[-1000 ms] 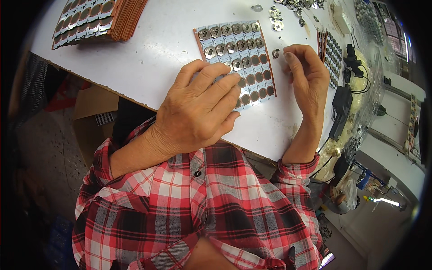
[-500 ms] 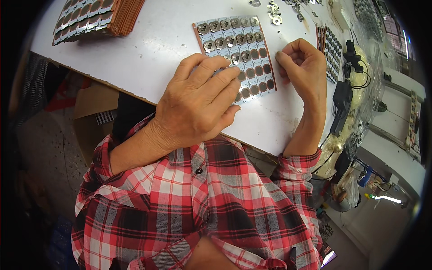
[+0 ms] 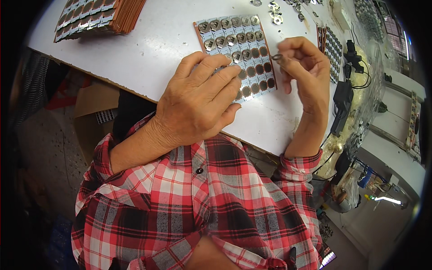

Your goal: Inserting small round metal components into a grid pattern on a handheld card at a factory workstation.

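A brown-edged tray (image 3: 250, 38) with rows of round pockets lies on the white table (image 3: 153, 49). Its far rows hold small silver metal parts; the near rows show dark pockets. My left hand (image 3: 200, 103) rests flat on the tray's near left part, fingers spread over it, holding nothing that I can see. My right hand (image 3: 303, 63) hovers at the tray's right edge and pinches one small metal ring part (image 3: 276, 57) between thumb and fingertips.
A stack of filled trays (image 3: 96, 15) sits at the far left of the table. Loose metal parts (image 3: 276, 11) lie at the far edge. More trays (image 3: 330, 40), black cables and an adapter (image 3: 342, 101) crowd the right side. A cardboard box (image 3: 94, 112) stands under the table.
My right hand has lifted slightly and now holds the small part at the tray's right edge. My left hand stays pressed on the tray.
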Demonstrator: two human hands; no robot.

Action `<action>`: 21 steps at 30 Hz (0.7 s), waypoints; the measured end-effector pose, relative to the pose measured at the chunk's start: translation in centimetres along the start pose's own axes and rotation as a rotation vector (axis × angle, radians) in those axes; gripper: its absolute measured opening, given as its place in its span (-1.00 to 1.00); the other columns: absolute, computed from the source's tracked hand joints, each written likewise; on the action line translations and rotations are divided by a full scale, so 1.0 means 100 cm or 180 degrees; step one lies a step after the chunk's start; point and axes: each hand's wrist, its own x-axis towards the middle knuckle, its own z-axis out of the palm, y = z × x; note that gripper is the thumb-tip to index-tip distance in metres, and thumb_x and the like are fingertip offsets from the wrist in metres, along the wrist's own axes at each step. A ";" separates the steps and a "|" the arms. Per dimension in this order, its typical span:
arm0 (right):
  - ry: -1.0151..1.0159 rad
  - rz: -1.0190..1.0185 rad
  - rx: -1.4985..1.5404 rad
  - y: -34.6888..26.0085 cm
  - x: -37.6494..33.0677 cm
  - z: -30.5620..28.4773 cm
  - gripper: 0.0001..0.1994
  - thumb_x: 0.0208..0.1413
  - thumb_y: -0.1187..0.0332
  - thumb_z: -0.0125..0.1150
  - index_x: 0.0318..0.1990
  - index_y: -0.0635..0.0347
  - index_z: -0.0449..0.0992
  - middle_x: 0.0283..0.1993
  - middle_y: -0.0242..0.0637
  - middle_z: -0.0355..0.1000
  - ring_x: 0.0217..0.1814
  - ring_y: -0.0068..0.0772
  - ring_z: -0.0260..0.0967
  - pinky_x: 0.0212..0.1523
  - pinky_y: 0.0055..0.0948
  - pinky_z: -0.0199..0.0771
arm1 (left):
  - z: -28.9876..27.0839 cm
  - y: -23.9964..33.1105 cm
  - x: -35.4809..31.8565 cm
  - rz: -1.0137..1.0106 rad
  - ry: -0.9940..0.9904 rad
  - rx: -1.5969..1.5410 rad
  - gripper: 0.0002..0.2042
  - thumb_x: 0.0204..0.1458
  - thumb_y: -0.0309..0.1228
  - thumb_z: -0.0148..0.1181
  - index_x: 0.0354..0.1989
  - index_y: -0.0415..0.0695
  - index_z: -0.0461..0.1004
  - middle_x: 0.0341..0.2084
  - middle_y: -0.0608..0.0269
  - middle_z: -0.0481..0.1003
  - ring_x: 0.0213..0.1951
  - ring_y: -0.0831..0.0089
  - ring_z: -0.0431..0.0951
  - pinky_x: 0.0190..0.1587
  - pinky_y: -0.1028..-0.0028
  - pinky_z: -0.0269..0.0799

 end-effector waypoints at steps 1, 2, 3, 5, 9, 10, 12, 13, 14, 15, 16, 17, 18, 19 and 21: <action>-0.0275 -0.0026 0.0255 0.004 0.000 0.004 -0.95 0.14 0.52 0.28 -0.27 0.29 0.61 -0.51 -0.45 0.45 -0.62 -0.70 0.28 -0.67 -0.66 0.27 | 0.000 0.000 0.000 0.0001 -0.0009 0.0010 -0.57 -0.33 -0.41 0.49 -0.18 -0.25 0.62 -0.08 0.12 0.60 0.04 0.12 0.56 0.08 0.10 0.46; -0.0556 -0.0054 0.0511 0.007 0.001 0.006 -0.91 0.18 0.51 0.30 -0.20 0.30 0.64 -0.50 -0.45 0.46 -0.61 -0.69 0.29 -0.67 -0.66 0.29 | 0.000 0.000 0.000 -0.0007 -0.0009 0.0012 -0.57 -0.33 -0.41 0.49 -0.18 -0.25 0.62 -0.08 0.12 0.60 0.04 0.12 0.56 0.08 0.10 0.46; -0.0565 -0.0050 0.0510 0.008 0.001 0.007 -0.91 0.18 0.51 0.30 -0.20 0.30 0.64 -0.50 -0.45 0.46 -0.61 -0.69 0.29 -0.67 -0.66 0.29 | 0.001 0.000 -0.001 -0.0006 0.0006 0.0010 -0.57 -0.33 -0.40 0.49 -0.18 -0.25 0.62 -0.08 0.12 0.60 0.04 0.12 0.56 0.08 0.10 0.47; -0.0566 0.0040 0.0093 0.010 0.003 0.009 -0.85 0.20 0.50 0.31 -0.11 0.31 0.66 -0.48 -0.43 0.48 -0.59 -0.70 0.32 -0.66 -0.65 0.32 | 0.002 0.000 -0.001 -0.0023 0.0026 0.0017 -0.57 -0.33 -0.40 0.49 -0.18 -0.25 0.62 -0.08 0.12 0.60 0.04 0.12 0.56 0.09 0.10 0.47; -0.0379 -0.0047 0.0027 0.007 0.001 0.014 -0.89 0.22 0.47 0.33 -0.15 0.27 0.69 -0.48 -0.44 0.49 -0.57 -0.74 0.33 -0.66 -0.69 0.31 | 0.001 -0.002 -0.002 0.0032 0.0033 0.0008 -0.57 -0.33 -0.39 0.49 -0.19 -0.25 0.63 -0.07 0.11 0.61 0.04 0.12 0.56 0.10 0.10 0.47; -0.0386 -0.0045 0.0023 0.005 0.001 0.014 -0.89 0.22 0.47 0.33 -0.15 0.27 0.69 -0.48 -0.44 0.49 -0.57 -0.74 0.33 -0.66 -0.69 0.31 | 0.000 -0.002 -0.002 0.0039 0.0008 0.0009 -0.57 -0.32 -0.38 0.49 -0.19 -0.25 0.63 -0.07 0.11 0.61 0.05 0.12 0.56 0.10 0.10 0.47; -0.0341 -0.0013 0.0005 0.003 0.000 0.014 -0.89 0.24 0.49 0.29 -0.14 0.25 0.68 -0.47 -0.46 0.51 -0.57 -0.76 0.33 -0.66 -0.71 0.28 | 0.000 -0.002 -0.001 0.0034 0.0013 0.0010 -0.57 -0.32 -0.38 0.49 -0.18 -0.26 0.63 -0.07 0.11 0.61 0.04 0.12 0.56 0.10 0.09 0.47; -0.0345 -0.0011 0.0004 0.004 0.000 0.013 -0.89 0.24 0.49 0.29 -0.14 0.25 0.68 -0.47 -0.46 0.51 -0.57 -0.76 0.33 -0.66 -0.71 0.28 | 0.000 -0.002 -0.001 0.0035 0.0017 0.0013 -0.57 -0.32 -0.38 0.49 -0.18 -0.26 0.63 -0.06 0.11 0.61 0.04 0.12 0.56 0.10 0.09 0.47; -0.0368 -0.0098 -0.0163 0.006 0.001 0.012 -0.89 0.25 0.50 0.27 -0.13 0.24 0.68 -0.46 -0.47 0.51 -0.56 -0.76 0.34 -0.66 -0.71 0.27 | 0.000 -0.002 -0.001 0.0030 0.0018 0.0011 -0.57 -0.32 -0.38 0.49 -0.18 -0.26 0.63 -0.06 0.11 0.61 0.04 0.12 0.56 0.10 0.09 0.47; -0.0393 -0.0185 -0.0329 0.008 0.001 0.012 -0.88 0.26 0.51 0.25 -0.12 0.23 0.68 -0.45 -0.48 0.52 -0.55 -0.77 0.34 -0.66 -0.71 0.25 | 0.000 -0.002 -0.001 0.0034 0.0012 0.0027 -0.57 -0.32 -0.38 0.49 -0.18 -0.26 0.63 -0.06 0.11 0.60 0.05 0.12 0.56 0.10 0.09 0.47; -0.0397 -0.0183 -0.0332 0.010 0.002 0.013 -0.88 0.26 0.51 0.25 -0.12 0.23 0.68 -0.45 -0.48 0.52 -0.55 -0.77 0.34 -0.66 -0.71 0.25 | 0.000 -0.002 -0.002 0.0037 0.0007 0.0044 -0.57 -0.31 -0.38 0.49 -0.18 -0.26 0.63 -0.06 0.11 0.60 0.05 0.12 0.56 0.10 0.09 0.47; -0.0401 -0.0238 -0.0377 0.012 0.002 0.014 -0.87 0.27 0.51 0.24 -0.11 0.23 0.67 -0.45 -0.48 0.51 -0.55 -0.78 0.34 -0.65 -0.72 0.24 | -0.001 -0.002 -0.002 0.0035 0.0005 0.0044 -0.57 -0.31 -0.38 0.49 -0.18 -0.26 0.63 -0.06 0.11 0.60 0.05 0.12 0.56 0.10 0.09 0.47; -0.0405 -0.0294 -0.0423 0.013 0.002 0.015 -0.87 0.27 0.52 0.24 -0.11 0.23 0.67 -0.45 -0.49 0.51 -0.54 -0.78 0.34 -0.64 -0.72 0.23 | -0.001 -0.002 -0.002 0.0034 -0.0015 0.0044 -0.57 -0.31 -0.38 0.48 -0.18 -0.26 0.63 -0.05 0.11 0.60 0.06 0.13 0.55 0.11 0.09 0.47; -0.0408 -0.0293 -0.0422 0.012 0.002 0.016 -0.87 0.27 0.52 0.24 -0.11 0.23 0.67 -0.45 -0.49 0.51 -0.54 -0.78 0.34 -0.64 -0.72 0.23 | -0.001 -0.002 -0.001 0.0032 -0.0035 0.0044 -0.57 -0.31 -0.38 0.48 -0.18 -0.26 0.64 -0.05 0.11 0.60 0.06 0.13 0.55 0.12 0.08 0.46; -0.0341 -0.0169 -0.0350 0.008 0.000 0.016 -0.89 0.26 0.49 0.25 -0.11 0.25 0.64 -0.47 -0.50 0.49 -0.54 -0.80 0.34 -0.63 -0.72 0.24 | -0.001 -0.002 -0.001 0.0029 -0.0037 0.0028 -0.57 -0.31 -0.38 0.48 -0.18 -0.26 0.64 -0.05 0.12 0.60 0.06 0.13 0.55 0.12 0.08 0.46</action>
